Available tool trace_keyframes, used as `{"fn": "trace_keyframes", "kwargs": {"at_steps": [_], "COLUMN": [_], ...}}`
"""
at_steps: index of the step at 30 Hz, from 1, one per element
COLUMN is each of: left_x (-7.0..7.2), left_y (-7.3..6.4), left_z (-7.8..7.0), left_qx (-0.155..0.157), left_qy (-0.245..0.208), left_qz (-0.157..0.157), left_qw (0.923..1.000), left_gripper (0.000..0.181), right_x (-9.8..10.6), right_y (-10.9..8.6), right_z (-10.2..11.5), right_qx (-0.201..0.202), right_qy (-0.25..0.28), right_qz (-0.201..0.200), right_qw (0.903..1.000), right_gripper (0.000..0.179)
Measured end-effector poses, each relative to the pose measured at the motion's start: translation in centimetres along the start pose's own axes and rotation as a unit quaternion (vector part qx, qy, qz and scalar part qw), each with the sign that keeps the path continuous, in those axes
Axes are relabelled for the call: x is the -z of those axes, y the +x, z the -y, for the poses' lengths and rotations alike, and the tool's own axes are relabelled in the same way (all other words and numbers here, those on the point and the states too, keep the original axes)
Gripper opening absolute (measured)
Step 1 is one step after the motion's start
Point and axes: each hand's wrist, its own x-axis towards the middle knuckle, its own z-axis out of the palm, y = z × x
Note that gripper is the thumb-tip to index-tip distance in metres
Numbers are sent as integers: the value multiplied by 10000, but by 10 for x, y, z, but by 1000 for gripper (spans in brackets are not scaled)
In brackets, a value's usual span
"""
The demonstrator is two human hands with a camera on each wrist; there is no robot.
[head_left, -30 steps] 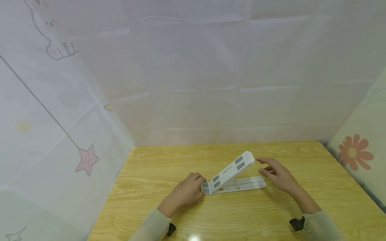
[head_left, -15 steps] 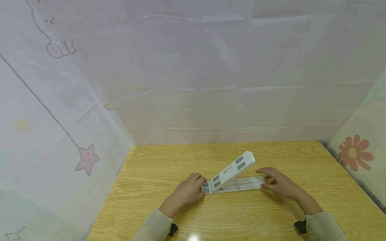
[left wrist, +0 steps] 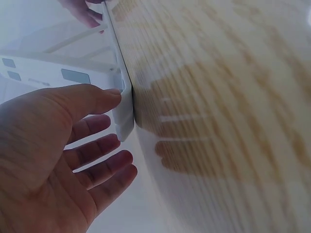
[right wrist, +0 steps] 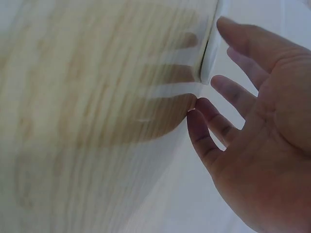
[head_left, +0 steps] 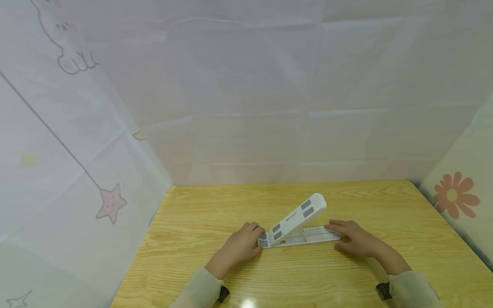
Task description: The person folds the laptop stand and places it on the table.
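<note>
A white folding laptop stand (head_left: pixel 296 219) lies on the wooden table, its upper arm with grey pads (head_left: pixel 308 211) tilted up to the right over a flat slotted base (head_left: pixel 317 234). A thin strut (head_left: pixel 302 234) props the arm. My left hand (head_left: pixel 240 244) pinches the stand's hinged left end between thumb and index finger; in the left wrist view the thumb (left wrist: pixel 109 99) presses its side, the other fingers apart. At the right end of the base, my right hand (head_left: pixel 356 240) holds the tip between thumb and fingers. The thumb (right wrist: pixel 238 34) lies along the base's edge in the right wrist view.
The yellow wood-grain table (head_left: pixel 215 201) has a shiny surface that mirrors the hands. White printed cloth (head_left: pixel 246 107) hangs behind it and on both sides, with a pink star (head_left: pixel 111 204) at left and a red flower (head_left: pixel 456 195) at right.
My right hand has come down from beside the raised arm's tip to the base's right end and taken hold there. The left hand and the stand have hardly moved.
</note>
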Motion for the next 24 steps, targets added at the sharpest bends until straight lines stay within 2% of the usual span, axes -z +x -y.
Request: {"fn": "trace_keyframes", "kwargs": {"at_steps": [6, 13, 24], "left_x": [-1, -1, -1], "left_y": [1, -1, 0], "left_z": [-1, -2, -3], "left_qx": [78, 63, -72], "left_qy": [25, 221, 630], "left_qz": [-56, -188, -360], "left_qw": [10000, 9996, 9973], "left_gripper": [35, 31, 29], "right_x": [-2, -7, -5], "right_y": [1, 1, 0], "right_z": [0, -2, 6], "right_qx": [12, 225, 70], "right_qy": [-497, -1317, -1344], "right_qz": [-42, -362, -269], "right_qw": [9988, 9904, 9905], "right_gripper": [50, 45, 43]}}
